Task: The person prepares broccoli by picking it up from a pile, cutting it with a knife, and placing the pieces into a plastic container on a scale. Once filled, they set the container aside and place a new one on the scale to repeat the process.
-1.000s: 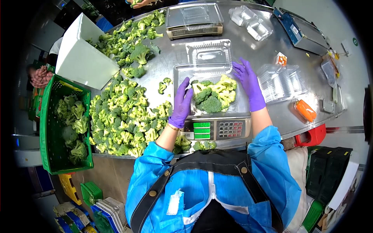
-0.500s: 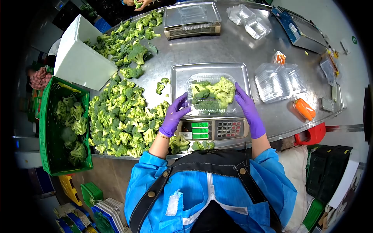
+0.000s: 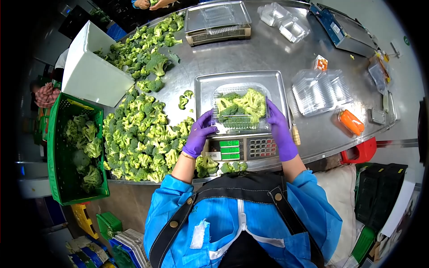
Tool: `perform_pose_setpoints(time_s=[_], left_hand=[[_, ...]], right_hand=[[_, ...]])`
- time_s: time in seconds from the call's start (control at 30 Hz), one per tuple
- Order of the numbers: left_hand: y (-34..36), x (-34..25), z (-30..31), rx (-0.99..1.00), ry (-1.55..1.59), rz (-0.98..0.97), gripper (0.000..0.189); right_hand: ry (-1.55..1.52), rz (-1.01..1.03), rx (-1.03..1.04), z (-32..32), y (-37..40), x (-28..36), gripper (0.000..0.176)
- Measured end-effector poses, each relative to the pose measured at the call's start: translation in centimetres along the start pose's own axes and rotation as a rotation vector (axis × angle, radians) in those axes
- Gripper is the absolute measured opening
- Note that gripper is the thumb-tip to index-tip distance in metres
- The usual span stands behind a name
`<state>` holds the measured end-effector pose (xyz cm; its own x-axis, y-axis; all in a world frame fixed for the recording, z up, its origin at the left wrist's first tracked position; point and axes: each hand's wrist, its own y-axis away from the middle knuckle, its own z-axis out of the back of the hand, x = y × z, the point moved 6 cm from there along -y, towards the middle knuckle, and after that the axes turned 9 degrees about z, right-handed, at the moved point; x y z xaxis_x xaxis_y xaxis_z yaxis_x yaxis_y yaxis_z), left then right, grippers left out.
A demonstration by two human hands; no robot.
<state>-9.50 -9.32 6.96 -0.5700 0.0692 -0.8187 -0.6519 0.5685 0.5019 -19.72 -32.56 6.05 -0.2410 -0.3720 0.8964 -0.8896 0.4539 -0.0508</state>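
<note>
A clear plastic clamshell box (image 3: 219,127) filled with broccoli florets (image 3: 241,106) stands on the metal pan of a digital scale (image 3: 241,77). My left hand (image 3: 199,136), in a purple glove, grips the box's left side with fingers and thumb bent against it. Against the opposite side presses my right hand (image 3: 279,134), also in a purple glove, so the box is held between both. Green digits glow on the scale's display (image 3: 230,150); they are too small to read surely. A wooden handle (image 3: 296,135) shows beside my right wrist.
Left of the scale lies a large heap of broccoli florets (image 3: 140,138). A green crate (image 3: 52,152) and a tipped white box (image 3: 91,71) flank it. To the right are empty clamshells (image 3: 319,94) and an orange object (image 3: 351,123). Another person's hands (image 3: 152,4) work at the far edge.
My right hand has shifted left and slightly down along the box, revealing the wooden handle. The display digits have changed. My left hand stays at the box's left side.
</note>
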Motion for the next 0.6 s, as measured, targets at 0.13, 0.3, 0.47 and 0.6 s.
perform_pose_setpoints(time_s=[0.13,0.3,0.47,0.6], left_hand=[[-0.5,0.4,0.2,0.039,0.071,-0.007,0.057],[-0.8,0.3,0.6,0.018,-0.012,0.038,0.054],[-0.6,0.0,0.5,-0.013,-0.126,-0.037,0.055],[0.4,-0.6,-0.4,-0.047,-0.111,-0.052,0.061]], right_hand=[[0.077,-0.016,-0.01,0.1,-0.2,-0.2,0.078],[0.25,-0.013,0.03,0.2,0.1,0.0,0.077],[0.265,-0.087,0.146,0.5,0.5,0.4,0.08],[0.564,-0.026,0.242,0.2,1.1,1.5,0.091]])
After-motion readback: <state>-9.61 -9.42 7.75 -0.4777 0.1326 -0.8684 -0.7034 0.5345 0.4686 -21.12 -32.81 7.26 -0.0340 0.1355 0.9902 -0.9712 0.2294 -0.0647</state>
